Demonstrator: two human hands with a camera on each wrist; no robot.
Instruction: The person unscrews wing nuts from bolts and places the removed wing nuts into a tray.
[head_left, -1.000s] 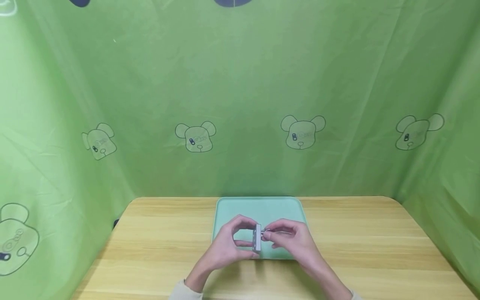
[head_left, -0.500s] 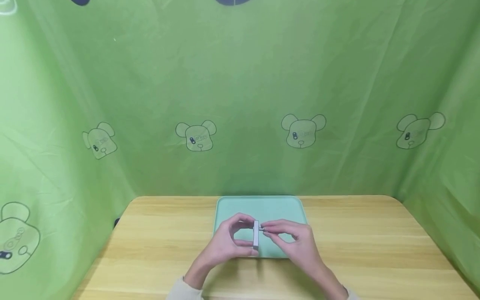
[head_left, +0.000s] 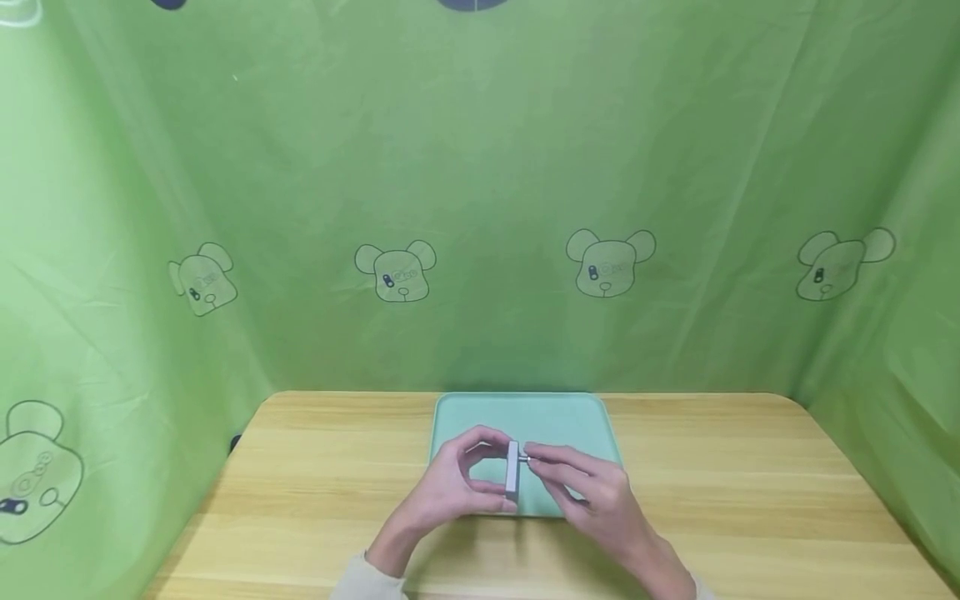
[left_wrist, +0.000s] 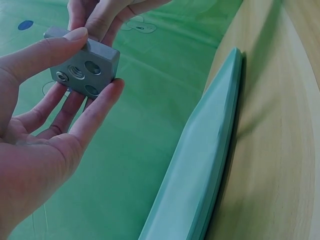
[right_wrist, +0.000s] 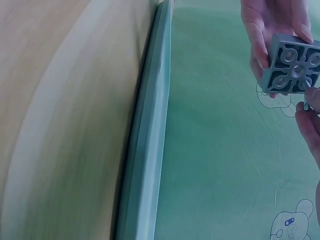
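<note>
The left hand (head_left: pixel 448 487) is gripping a grey square metal block (head_left: pixel 512 472) by its edges, clear of the mint-green rectangular tray (head_left: pixel 525 410), apparently leaving its holes reachable; at two o'clock, the right hand's (head_left: pixel 602 497) fingers are pinching a silver metal pin (head_left: pixel 523 458).

- Creased green sheeting (head_left: pixel 487 142) hangs behind and on both sides
- Outlined bear heads (head_left: pixel 606 275) printed across it
- Wood-grain bench (head_left: pixel 330 454) with rounded far corners

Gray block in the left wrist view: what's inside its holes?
The gray block shows what looks like a screw head in one hole, threads in another; two more show no screw. The left hand covers part; anything under its thumb cannot be seen.
</note>
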